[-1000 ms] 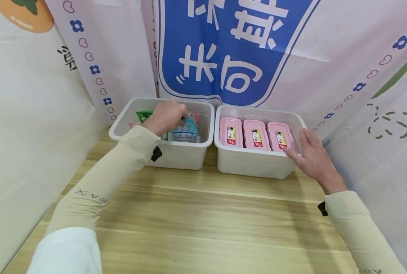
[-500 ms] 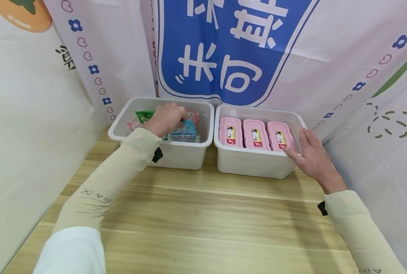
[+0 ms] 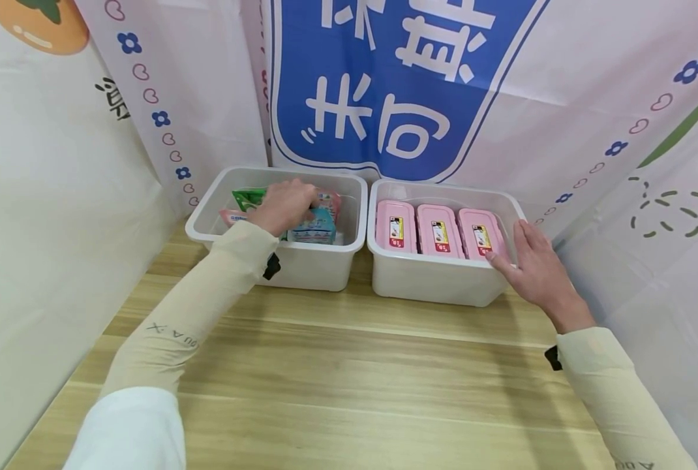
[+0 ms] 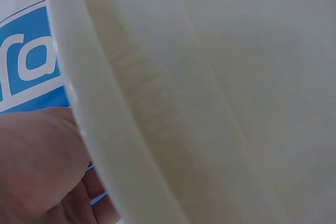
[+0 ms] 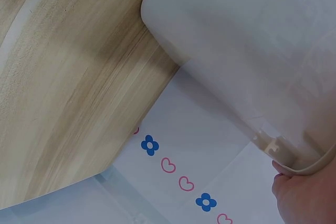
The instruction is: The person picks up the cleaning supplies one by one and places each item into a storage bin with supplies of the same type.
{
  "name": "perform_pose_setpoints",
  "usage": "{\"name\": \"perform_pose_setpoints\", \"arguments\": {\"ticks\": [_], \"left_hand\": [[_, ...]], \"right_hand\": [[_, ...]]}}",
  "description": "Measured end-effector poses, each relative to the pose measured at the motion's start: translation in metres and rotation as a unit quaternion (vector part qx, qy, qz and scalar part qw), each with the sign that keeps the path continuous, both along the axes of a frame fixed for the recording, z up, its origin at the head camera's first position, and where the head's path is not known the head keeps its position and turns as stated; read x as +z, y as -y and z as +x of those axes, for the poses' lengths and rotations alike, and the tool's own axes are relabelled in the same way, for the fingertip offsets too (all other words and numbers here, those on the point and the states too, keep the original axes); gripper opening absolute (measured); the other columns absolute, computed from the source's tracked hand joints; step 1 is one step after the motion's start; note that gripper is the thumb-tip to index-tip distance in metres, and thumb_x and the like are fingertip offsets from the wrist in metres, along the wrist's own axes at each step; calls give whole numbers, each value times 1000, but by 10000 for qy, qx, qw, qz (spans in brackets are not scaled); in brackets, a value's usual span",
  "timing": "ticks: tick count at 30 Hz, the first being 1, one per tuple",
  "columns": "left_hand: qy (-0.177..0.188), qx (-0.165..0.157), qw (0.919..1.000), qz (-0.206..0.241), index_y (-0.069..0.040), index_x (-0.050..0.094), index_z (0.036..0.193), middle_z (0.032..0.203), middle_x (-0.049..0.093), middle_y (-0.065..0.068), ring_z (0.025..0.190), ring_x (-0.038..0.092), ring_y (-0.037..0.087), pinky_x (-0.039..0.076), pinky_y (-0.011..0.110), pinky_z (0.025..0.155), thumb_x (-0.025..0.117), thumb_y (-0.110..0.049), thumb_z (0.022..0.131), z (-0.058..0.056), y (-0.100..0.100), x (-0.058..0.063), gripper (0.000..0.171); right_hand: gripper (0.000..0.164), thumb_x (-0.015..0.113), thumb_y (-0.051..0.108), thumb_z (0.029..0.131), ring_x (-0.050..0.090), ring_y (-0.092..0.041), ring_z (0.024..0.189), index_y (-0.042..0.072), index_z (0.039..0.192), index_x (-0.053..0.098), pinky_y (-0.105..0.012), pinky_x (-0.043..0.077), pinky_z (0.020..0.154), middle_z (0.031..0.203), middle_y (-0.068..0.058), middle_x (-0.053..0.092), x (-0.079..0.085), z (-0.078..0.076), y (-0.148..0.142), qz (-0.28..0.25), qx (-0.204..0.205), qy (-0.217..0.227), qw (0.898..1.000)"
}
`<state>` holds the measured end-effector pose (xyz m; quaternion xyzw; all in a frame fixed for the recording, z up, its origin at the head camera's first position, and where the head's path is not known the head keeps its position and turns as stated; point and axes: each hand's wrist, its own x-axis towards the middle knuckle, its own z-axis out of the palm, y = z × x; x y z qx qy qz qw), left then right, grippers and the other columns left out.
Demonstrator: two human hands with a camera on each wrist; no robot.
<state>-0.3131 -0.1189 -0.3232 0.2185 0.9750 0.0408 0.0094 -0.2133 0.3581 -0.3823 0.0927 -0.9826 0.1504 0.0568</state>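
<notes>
My left hand (image 3: 287, 205) reaches down into the left white bin (image 3: 319, 269), its thumb and index finger at the top of a blue soft packet (image 3: 316, 228), which it pinches. The other fingertips are hidden. A green packet (image 3: 248, 198) and pink packets (image 3: 231, 217) lie around it. In the left wrist view, the bin's wall covers most of the picture and the hand (image 4: 42, 161) shows behind it. My right hand (image 3: 537, 271) rests at the front right corner of the right white bin (image 3: 431, 281), thumb on the rim and straight fingers along the right side.
Inside the right bin, three pink lidded boxes (image 3: 440, 232) with labels stand side by side. Both bins are on a wooden table (image 3: 349, 372), a narrow gap between them. Printed cloth (image 3: 408, 85) hangs behind and to either side.
My left hand shifts slightly downward and the left forearm swings a little to the right. The blue packet tilts under the fingers. My right hand stays put.
</notes>
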Motion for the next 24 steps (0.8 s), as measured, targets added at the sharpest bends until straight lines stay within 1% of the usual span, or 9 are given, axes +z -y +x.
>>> {"name": "perform_pose_setpoints", "arguments": {"ticks": [5, 13, 16, 20, 24], "left_hand": [[-67, -47, 10000, 32, -13, 83, 115, 109, 81, 9, 87, 66, 25, 61, 42, 80, 81, -16, 94, -3, -1, -5, 21], [5, -29, 9999, 105, -13, 83, 114, 112, 80, 9, 93, 66, 25, 62, 46, 90, 82, -15, 93, -4, -3, -9, 21], [4, -49, 9999, 117, -13, 84, 111, 112, 80, 8, 95, 66, 25, 61, 47, 92, 83, -14, 92, -5, -2, -11, 19], [0, -62, 9999, 92, -13, 84, 108, 113, 80, 8, 95, 66, 25, 62, 47, 90, 83, -14, 92, -5, -3, -12, 17], [52, -41, 10000, 35, -14, 83, 111, 116, 79, 8, 96, 66, 25, 62, 47, 89, 83, -15, 92, -6, -4, -12, 19]], "right_hand": [[97, 43, 61, 106, 9, -52, 162, -2, 168, 0, -76, 15, 126, 175, -30, 4, 0, 1, 0, -10, -12, 47, 10000], [97, 42, 61, 106, 6, -51, 163, -4, 167, 3, -75, 13, 127, 176, -30, 4, -2, 1, -1, -24, -24, 88, 10000], [97, 42, 61, 106, 6, -50, 163, -3, 167, 2, -75, 13, 127, 176, -30, 4, -1, 1, -1, -5, -14, 86, 10000], [97, 42, 60, 106, 6, -51, 163, -4, 167, 2, -75, 13, 127, 175, -30, 3, -2, 0, -1, 3, -9, 82, 10000], [97, 43, 61, 106, 7, -52, 162, -3, 167, 3, -76, 15, 126, 175, -30, 4, -1, 0, -1, 13, -39, 54, 10000]]}}
